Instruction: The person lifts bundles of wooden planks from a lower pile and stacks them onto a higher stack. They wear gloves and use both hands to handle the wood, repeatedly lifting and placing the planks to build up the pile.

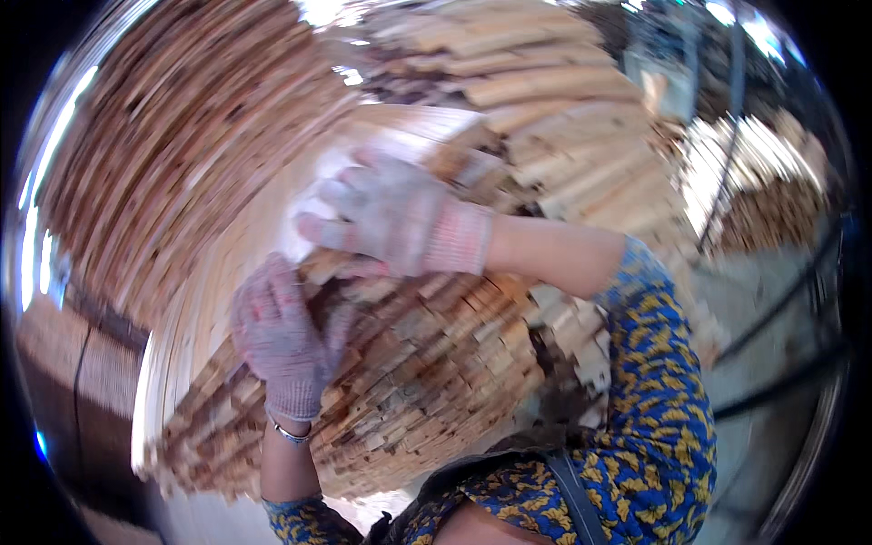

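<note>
Presently | left hand [277,336]: gloved, flat on stick bundle [409,372], not gripping | right hand [391,218]: gloved, fingers curled over bundle top | stacks [182,136] behind.

Both hands wear grey knitted work gloves with pinkish ribbed cuffs, the left hand [277,331] at about eight o'clock, the right hand [391,213] near the centre. A thin silvery bracelet [291,434] circles the left wrist. The sleeves [658,400] are blue fabric printed with yellow leaf shapes.
</note>
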`<state>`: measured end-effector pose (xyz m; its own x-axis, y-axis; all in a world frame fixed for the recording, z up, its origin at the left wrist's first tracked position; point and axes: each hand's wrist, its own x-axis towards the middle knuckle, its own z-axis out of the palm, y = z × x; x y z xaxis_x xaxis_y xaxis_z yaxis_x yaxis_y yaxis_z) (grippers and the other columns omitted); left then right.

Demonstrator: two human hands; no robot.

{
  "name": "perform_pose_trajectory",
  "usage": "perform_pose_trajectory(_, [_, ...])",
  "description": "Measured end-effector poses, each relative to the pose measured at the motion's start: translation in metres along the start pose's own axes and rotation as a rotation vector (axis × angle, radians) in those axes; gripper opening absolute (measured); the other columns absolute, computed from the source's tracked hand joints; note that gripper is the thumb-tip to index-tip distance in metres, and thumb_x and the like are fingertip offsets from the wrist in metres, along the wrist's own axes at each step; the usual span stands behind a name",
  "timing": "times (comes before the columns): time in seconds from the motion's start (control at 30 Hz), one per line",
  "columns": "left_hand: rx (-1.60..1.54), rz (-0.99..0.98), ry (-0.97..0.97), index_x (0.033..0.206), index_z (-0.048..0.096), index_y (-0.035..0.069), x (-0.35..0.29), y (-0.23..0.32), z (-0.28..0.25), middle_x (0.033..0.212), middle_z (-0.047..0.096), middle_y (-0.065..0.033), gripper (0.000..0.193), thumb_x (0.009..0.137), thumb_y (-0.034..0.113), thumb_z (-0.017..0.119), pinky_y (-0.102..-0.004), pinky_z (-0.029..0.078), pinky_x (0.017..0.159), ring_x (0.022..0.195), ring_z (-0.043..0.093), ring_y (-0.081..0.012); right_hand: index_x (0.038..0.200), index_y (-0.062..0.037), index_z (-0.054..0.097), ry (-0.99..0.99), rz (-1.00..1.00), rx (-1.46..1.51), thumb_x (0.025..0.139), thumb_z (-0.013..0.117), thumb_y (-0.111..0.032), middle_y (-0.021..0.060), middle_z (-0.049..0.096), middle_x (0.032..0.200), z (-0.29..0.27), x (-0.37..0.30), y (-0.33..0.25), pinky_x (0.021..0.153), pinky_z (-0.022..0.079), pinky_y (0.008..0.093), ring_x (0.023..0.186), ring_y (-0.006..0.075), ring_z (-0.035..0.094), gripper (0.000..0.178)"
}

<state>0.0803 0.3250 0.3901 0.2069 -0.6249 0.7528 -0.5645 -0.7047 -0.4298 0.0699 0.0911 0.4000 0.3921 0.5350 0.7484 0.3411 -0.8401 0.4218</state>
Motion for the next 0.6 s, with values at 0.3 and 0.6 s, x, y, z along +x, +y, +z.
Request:
perform_pose_trajectory(0.3, [0.191,0.107,0.178,0.141,0.046,0.003,-0.015,-0.01,0.015,0.13,0.06,-0.0187,0.07,0.096,0.057,0.048,-0.0438,0.049,0.093,0.115,0.059,-0.0345,0.132,-0.0084,0.053,0.264,0.577,0.374,0.089,0.06,-0.032,0.0177,0.054,0.127,0.013,-0.148,-0.235,0.095,0.047,0.0487,0.109,0.037,0.056,0.049])
perform_pose_trajectory(0.6, [0.285,0.023,0.087,0.138,0.05,0.01,-0.022,-0.005,0.01,0.13,0.06,-0.0139,0.067,0.096,0.061,0.048,-0.0376,0.052,0.093,0.117,0.059,-0.0263,0.104,-0.0035,0.069,-1.155,2.225,0.281,0.087,0.054,-0.032,0.0187,0.07,0.1,-0.187,-0.65,-0.589,0.084,0.053,0.046,0.095,0.0344,0.067,0.036])
